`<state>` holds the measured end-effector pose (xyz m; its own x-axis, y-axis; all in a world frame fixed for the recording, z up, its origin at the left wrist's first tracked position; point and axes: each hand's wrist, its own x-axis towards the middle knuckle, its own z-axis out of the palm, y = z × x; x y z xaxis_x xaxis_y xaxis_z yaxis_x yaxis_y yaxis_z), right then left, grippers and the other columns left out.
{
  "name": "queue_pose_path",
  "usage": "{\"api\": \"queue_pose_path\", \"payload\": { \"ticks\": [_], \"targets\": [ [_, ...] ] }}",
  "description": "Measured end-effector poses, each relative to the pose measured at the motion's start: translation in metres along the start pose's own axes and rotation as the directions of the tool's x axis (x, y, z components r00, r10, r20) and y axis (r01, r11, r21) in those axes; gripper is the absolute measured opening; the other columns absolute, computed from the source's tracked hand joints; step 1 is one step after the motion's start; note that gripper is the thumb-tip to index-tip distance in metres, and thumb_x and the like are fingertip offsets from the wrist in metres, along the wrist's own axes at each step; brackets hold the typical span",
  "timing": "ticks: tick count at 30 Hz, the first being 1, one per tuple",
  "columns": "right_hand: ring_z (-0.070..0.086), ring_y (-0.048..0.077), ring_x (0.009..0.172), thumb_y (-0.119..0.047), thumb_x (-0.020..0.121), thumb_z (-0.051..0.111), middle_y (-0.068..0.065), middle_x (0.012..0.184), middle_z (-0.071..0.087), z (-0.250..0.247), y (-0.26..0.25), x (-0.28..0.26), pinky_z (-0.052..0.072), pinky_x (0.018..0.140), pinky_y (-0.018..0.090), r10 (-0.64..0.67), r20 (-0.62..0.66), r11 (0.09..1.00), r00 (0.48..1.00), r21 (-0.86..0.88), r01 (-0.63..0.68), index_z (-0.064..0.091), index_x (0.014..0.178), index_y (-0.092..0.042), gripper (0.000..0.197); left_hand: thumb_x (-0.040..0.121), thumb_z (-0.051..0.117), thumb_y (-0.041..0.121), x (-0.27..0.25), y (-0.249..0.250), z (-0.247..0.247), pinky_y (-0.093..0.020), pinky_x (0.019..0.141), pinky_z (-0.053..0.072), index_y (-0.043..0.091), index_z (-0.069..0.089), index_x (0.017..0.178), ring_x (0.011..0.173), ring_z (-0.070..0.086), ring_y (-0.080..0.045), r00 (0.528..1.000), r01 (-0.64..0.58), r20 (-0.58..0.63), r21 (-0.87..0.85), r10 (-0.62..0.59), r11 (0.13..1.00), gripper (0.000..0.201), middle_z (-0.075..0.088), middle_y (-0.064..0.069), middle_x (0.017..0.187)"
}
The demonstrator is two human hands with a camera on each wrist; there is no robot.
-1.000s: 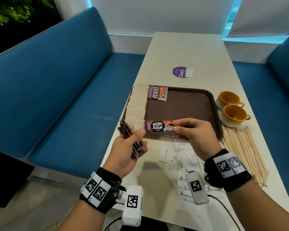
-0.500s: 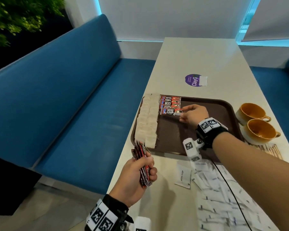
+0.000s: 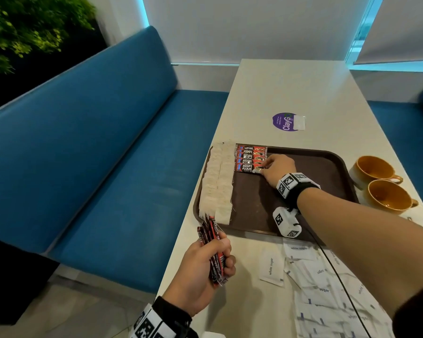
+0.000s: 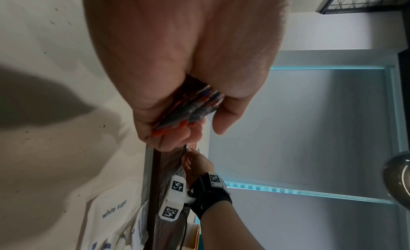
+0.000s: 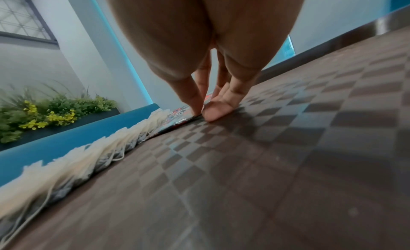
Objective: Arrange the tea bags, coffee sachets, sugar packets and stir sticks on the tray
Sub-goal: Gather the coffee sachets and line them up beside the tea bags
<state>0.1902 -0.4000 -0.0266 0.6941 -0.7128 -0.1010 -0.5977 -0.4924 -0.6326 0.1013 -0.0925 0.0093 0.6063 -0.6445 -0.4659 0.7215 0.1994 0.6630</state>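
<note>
A brown tray (image 3: 303, 198) lies on the table. Two columns of tea bags (image 3: 217, 184) run down its left side. Beside them, at the far end, is a row of red coffee sachets (image 3: 248, 154). My right hand (image 3: 263, 168) pinches the right end of the nearest sachet (image 3: 244, 167), which lies flat on the tray against that row. In the right wrist view, thumb and forefinger (image 5: 195, 110) meet on the sachet's edge (image 5: 179, 120), beside the tea bags (image 5: 88, 157). My left hand (image 3: 220, 254) grips a bundle of coffee sachets (image 3: 214, 250) upright near the tray's near-left corner.
White sugar packets (image 3: 327, 289) lie scattered on the table in front of the tray. Two orange cups (image 3: 374, 168) (image 3: 388, 196) stand right of it. A purple sticker (image 3: 285, 121) is on the table beyond. Blue benches flank the table. My right arm hides the stir sticks.
My right hand carried one sachet from the tray's near edge to the far row and set it down there. The left hand kept its bundle near the tray's corner.
</note>
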Motion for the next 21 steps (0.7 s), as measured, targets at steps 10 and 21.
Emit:
{"api": "queue_pose_path", "payload": {
  "ticks": [10, 21],
  "targets": [
    [0.070, 0.023, 0.093, -0.023, 0.084, 0.083, 0.002, 0.101, 0.072, -0.002, -0.003, 0.001, 0.056, 0.091, 0.033, -0.004, 0.034, 0.998, 0.999, -0.058, 0.006, 0.071, 0.090, -0.019, 0.014, 0.082, 0.069, 0.006, -0.002, -0.004, -0.004, -0.030, 0.055, 0.041, 0.008, 0.053, 0.103, 0.063, 0.050, -0.021, 1.000, 0.017, -0.009, -0.022, -0.017, 1.000, 0.027, 0.050, -0.009, 0.077],
    [0.070, 0.022, 0.091, -0.018, 0.084, 0.078, 0.003, 0.099, 0.073, -0.036, -0.011, -0.020, 0.059, 0.089, 0.039, -0.076, 0.044, 0.996, 0.996, 0.059, 0.073, 0.071, 0.092, -0.020, 0.011, 0.072, 0.058, -0.003, -0.014, 0.002, 0.000, -0.029, 0.053, 0.040, 0.002, 0.060, 0.111, 0.062, 0.050, -0.022, 1.000, 0.010, 0.021, -0.059, -0.008, 0.998, 0.040, 0.053, -0.011, 0.084]
  ]
}}
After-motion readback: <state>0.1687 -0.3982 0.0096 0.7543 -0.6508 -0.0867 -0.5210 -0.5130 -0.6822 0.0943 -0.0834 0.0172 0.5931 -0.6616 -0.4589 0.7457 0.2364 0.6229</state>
